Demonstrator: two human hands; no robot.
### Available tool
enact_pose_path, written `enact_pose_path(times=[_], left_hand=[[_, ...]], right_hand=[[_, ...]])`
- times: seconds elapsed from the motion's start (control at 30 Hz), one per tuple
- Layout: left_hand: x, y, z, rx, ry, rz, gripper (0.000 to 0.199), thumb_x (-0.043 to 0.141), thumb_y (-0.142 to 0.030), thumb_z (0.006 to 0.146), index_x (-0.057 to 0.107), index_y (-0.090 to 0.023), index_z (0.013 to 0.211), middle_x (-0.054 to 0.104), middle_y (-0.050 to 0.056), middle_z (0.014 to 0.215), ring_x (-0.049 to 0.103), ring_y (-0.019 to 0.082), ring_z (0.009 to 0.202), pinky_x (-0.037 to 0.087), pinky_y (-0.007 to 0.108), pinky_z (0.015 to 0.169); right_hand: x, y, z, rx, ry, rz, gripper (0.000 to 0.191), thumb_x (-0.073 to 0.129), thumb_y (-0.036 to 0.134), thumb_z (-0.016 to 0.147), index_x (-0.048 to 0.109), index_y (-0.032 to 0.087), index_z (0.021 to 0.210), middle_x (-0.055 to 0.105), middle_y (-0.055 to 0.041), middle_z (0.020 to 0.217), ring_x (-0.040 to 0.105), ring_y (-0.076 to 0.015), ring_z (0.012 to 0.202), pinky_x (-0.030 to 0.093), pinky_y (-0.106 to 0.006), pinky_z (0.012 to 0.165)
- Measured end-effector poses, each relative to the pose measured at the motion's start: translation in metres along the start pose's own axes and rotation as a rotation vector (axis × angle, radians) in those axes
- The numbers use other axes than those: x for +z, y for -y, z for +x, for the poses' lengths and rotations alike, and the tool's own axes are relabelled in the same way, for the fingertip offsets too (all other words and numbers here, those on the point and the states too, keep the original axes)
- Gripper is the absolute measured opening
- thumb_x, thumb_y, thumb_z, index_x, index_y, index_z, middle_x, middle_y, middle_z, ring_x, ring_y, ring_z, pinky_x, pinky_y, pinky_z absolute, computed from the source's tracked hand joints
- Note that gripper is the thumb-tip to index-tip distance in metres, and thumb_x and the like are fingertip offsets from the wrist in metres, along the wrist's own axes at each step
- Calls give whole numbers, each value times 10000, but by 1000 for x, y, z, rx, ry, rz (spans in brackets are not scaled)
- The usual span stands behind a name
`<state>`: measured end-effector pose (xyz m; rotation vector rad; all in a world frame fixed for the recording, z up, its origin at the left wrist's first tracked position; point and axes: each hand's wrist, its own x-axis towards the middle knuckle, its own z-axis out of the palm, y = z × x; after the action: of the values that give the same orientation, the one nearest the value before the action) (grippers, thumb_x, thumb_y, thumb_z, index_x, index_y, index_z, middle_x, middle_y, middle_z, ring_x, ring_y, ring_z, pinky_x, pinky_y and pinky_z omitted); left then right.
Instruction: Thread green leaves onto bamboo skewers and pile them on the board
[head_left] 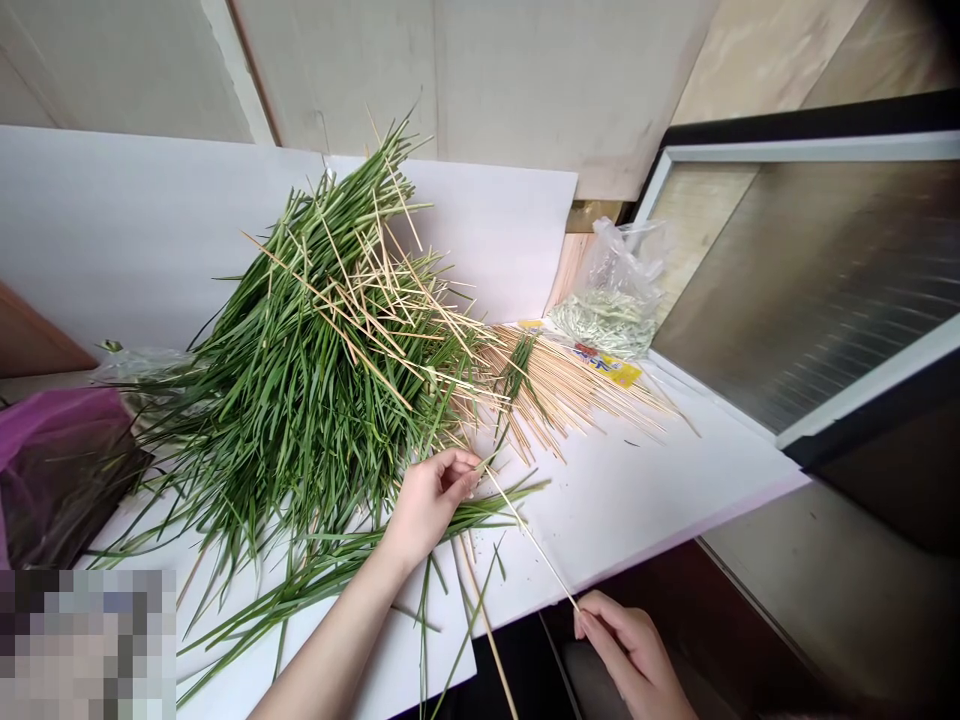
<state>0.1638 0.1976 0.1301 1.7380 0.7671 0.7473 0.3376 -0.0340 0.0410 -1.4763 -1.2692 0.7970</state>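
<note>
My left hand [439, 498] pinches a green chive leaf [496, 447] between thumb and fingers, above the white tabletop. A thin bamboo skewer [534, 541] runs slantwise from those fingertips down to my right hand [626, 645], which is closed on its lower end. The fingers hide how the leaf and the skewer tip meet. Beside and beyond my left hand rises a big heap of garlic chives [300, 400], with loose skewers [367, 300] strewn over it. Under my left wrist lie some long chive leaves [330, 560].
Right of the heap, many skewers [570, 390] lie fanned out, a chive bunch [517, 370] on top. Behind them stands a clear bag [611, 310] with pale green contents. A purple bag [64, 470] sits at left; a framed ribbed panel [810, 260] at right.
</note>
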Motion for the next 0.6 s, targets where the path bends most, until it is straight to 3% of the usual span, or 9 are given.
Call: enact_pose_path(times=[0.6], left_hand=[[-3, -3, 1, 14, -33, -1, 212, 650, -354, 852, 705, -162, 922, 676, 48, 801, 616, 164, 715, 531, 253, 627]], right_hand=[[0, -3, 0, -11, -17, 5, 379, 418, 397, 1086, 506, 220, 763, 373, 43, 663, 349, -151, 573, 260, -279, 561]])
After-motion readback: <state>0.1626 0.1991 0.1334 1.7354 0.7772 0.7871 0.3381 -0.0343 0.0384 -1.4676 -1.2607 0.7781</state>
